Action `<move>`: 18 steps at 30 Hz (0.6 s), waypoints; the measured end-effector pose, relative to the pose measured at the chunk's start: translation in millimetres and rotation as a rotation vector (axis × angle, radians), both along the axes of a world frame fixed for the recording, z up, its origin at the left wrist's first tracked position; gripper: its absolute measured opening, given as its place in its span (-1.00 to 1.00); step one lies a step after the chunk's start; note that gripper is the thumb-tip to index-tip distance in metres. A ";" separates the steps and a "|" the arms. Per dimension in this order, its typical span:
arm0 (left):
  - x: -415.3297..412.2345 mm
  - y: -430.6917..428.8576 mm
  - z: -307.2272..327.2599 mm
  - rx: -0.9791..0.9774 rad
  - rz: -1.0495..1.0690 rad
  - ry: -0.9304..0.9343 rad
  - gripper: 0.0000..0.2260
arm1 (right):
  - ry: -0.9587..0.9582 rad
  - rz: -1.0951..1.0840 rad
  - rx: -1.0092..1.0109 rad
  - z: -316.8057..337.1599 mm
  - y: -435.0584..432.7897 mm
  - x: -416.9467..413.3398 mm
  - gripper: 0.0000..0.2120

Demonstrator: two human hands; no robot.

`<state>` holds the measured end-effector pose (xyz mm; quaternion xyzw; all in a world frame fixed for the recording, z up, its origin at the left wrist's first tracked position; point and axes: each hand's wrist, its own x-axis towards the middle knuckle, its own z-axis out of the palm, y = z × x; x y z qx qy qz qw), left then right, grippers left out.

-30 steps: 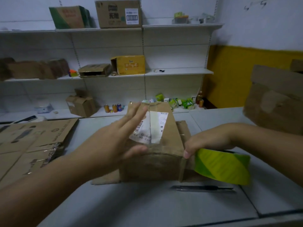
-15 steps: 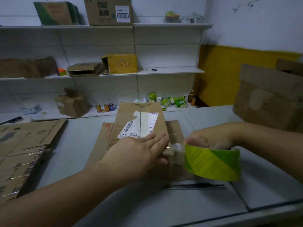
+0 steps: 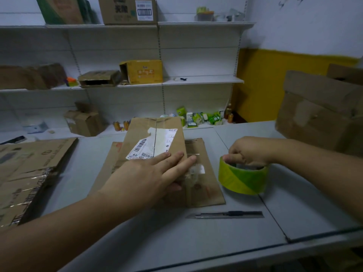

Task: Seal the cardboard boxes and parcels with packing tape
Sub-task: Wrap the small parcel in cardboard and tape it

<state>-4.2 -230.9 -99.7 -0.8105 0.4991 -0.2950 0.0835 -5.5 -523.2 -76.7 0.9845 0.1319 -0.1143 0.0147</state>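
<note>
A small brown cardboard box [image 3: 157, 132] with a torn white shipping label stands on a flattened piece of cardboard [image 3: 204, 181] in the middle of the grey table. My left hand [image 3: 149, 175] lies flat on the box's near top edge, fingers straight, pressing clear tape down. My right hand [image 3: 247, 152] grips the upper rim of a green and yellow tape roll [image 3: 241, 179], held to the right of the box just above the table. A crumpled bit of clear tape shows at the box's right corner by my left fingertips.
A utility knife [image 3: 225, 214] lies on the table in front of the box. Flattened cardboard [image 3: 29, 169] covers the table's left side. A big worn cardboard box [image 3: 318, 114] stands at the right. Shelves behind hold boxes, cans and small green packets.
My left hand came down from the box's front onto its top and now presses there. My right hand drew the tape roll off to the right, away from the box.
</note>
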 end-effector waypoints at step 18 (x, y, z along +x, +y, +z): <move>-6.0 -1.1 6.4 -0.032 0.107 0.069 -0.47 | -0.571 -0.236 0.268 -18.2 13.1 -33.5 -0.50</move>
